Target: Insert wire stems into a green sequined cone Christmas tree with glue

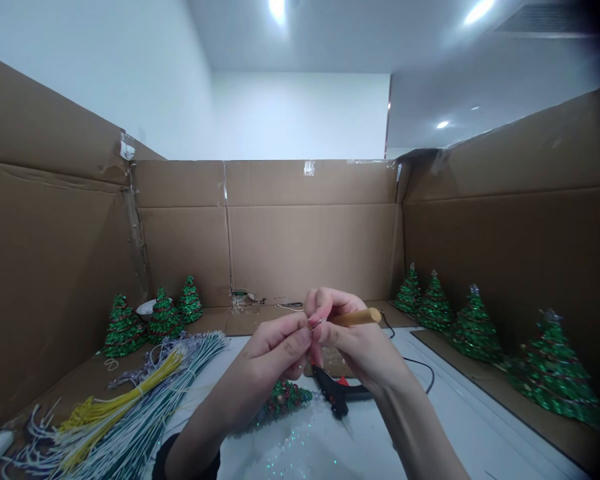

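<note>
My left hand (280,347) and my right hand (353,337) meet above the middle of the table. A wooden-handled tool (363,317) lies across my right hand, its round butt end pointing right; its working end is hidden between the fingers. My left fingertips pinch close to a small silvery bit (320,323) at the meeting point, too small to name. Beneath my hands a small green Christmas tree (287,397) lies on its side. Right beside it rests a black glue gun (337,393) with a red trigger, partly hidden by my right wrist.
Bundles of white-green stems (145,413) and yellow stems (130,393) spread on the left. Finished-looking trees stand at left (165,317) and along the right (475,327). Cardboard walls (310,247) enclose the white table (405,427). A black cord (430,373) curves on the right.
</note>
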### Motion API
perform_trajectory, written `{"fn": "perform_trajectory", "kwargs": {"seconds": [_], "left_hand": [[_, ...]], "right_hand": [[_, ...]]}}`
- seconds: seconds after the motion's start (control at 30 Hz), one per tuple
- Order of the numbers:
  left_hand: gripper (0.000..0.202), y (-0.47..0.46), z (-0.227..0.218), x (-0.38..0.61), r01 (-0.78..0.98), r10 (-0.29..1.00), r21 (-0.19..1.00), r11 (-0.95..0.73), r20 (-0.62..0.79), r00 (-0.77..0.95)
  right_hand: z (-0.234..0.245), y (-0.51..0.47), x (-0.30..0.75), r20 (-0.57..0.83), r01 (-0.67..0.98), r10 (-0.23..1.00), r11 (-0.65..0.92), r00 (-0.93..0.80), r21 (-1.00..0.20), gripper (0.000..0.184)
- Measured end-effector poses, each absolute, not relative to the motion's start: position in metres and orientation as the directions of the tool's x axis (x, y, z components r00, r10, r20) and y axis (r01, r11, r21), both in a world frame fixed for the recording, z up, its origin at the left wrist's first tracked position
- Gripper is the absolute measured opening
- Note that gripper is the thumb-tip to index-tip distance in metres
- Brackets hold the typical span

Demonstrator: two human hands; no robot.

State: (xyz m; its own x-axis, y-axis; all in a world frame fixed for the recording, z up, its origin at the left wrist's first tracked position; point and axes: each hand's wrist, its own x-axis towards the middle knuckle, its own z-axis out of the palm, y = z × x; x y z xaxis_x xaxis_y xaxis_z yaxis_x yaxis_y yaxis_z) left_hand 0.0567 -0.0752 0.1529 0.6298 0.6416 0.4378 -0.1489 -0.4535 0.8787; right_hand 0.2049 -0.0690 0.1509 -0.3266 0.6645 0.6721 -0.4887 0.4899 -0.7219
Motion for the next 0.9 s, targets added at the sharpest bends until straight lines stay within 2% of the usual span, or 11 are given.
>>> {"fn": "perform_trajectory", "kwargs": {"seconds": [0.27,0.5,0.63,0.8,0.9], "left_hand": [[0.031,-0.076,0.154,0.053,-0.102,0.626,0.847,-0.522,0.462,0.628],[0.028,-0.078,0.151,0.06,-0.027,0.678,0.752,-0.659,0.609,0.411],[0.025,-0.076,0.148,0.064,0.029,0.663,0.708,-0.706,0.645,0.379],[0.024,-0.071,0.147,0.068,0.156,0.64,0.633,-0.759,0.678,0.362],[0.026,-0.066,0.146,0.067,0.215,0.635,0.604,-0.767,0.668,0.388]], "right_hand": [[0.149,-0.071,0.2,0.681,-0.513,0.663,0.486,-0.312,-0.707,0.024],[0.147,-0.072,0.188,0.688,-0.51,0.698,0.526,-0.198,-0.681,0.016],[0.146,-0.073,0.185,0.638,-0.49,0.758,0.509,-0.135,-0.708,0.014],[0.144,-0.067,0.187,0.676,-0.359,0.737,0.633,0.009,-0.686,0.002],[0.143,-0.063,0.191,0.684,-0.281,0.723,0.679,0.096,-0.679,0.005]]}}
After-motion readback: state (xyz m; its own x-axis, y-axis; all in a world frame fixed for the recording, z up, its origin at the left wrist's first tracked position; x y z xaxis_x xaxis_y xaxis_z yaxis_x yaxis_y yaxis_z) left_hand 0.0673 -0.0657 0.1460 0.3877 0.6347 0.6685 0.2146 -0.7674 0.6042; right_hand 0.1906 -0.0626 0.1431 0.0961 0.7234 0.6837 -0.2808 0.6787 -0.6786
